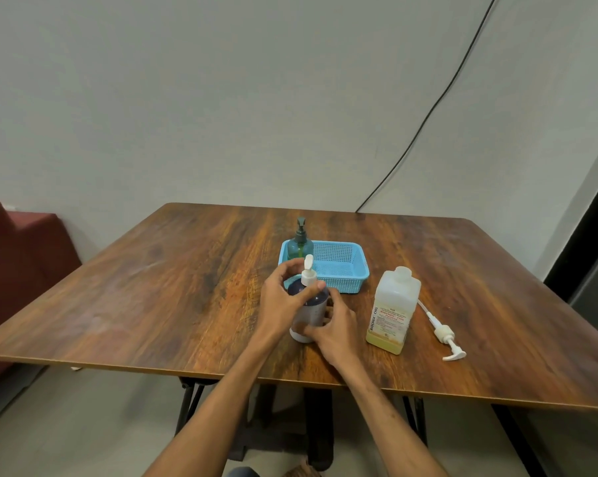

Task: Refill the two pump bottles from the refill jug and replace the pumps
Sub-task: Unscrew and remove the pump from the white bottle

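Currently both hands are on the dark pump bottle (314,306), which stands upright on the wooden table (153,287), centre, toward the near edge. Left hand (280,301) wraps the shoulder just under the white pump (307,274); right hand (338,325) grips the lower body. Pump collar looks seated, but blur makes that uncertain. From that bottle: green pump bottle (300,244) at 12 o'clock, in the blue basket (350,282); refill jug (394,311) at 3; loose pump (443,333) beyond it, lying flat.
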`<state>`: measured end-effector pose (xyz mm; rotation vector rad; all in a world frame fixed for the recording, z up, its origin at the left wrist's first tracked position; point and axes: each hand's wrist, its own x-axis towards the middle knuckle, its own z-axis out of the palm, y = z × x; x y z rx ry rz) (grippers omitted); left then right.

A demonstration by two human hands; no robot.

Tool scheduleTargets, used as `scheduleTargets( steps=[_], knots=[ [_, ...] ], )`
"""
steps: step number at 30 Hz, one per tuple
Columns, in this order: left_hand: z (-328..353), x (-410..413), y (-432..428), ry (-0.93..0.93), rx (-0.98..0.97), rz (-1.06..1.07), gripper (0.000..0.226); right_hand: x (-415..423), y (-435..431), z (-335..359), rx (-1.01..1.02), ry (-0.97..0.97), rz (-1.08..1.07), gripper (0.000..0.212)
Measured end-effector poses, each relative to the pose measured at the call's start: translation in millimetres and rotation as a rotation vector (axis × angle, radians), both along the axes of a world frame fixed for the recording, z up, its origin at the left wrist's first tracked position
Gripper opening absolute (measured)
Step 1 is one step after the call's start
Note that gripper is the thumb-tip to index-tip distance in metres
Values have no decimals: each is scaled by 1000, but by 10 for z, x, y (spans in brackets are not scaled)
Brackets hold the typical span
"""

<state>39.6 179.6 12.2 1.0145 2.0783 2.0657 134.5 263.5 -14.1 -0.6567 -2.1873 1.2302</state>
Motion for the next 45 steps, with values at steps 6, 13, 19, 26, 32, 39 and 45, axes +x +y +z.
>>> scheduleTargets(
  steps=[6,13,19,26,32,39,45],
  knots=[
    [29,33,-15,-1,30,-91,36,-6,-8,-6,16,9,-8,82],
    [73,37,32,41,18,57,45,6,-1,19,28,-16,-5,85],
    [63,42,16,53,-19,-5,35,-9,-9,0,27,-6,-14,85],
    [249,93,41,18,116,154,31,-12,-3,-4,18,3,-2,84],
    [510,67,-5,-21,231,146,29,-15,2,-17,22,2,0,86],
    [869,124,-150,-100,442,119,31,-35,26,-83,41,28,7,85],
    [1054,116,-314,-127,566,130,36,-33,33,-87,34,20,13,88]
  ],
)
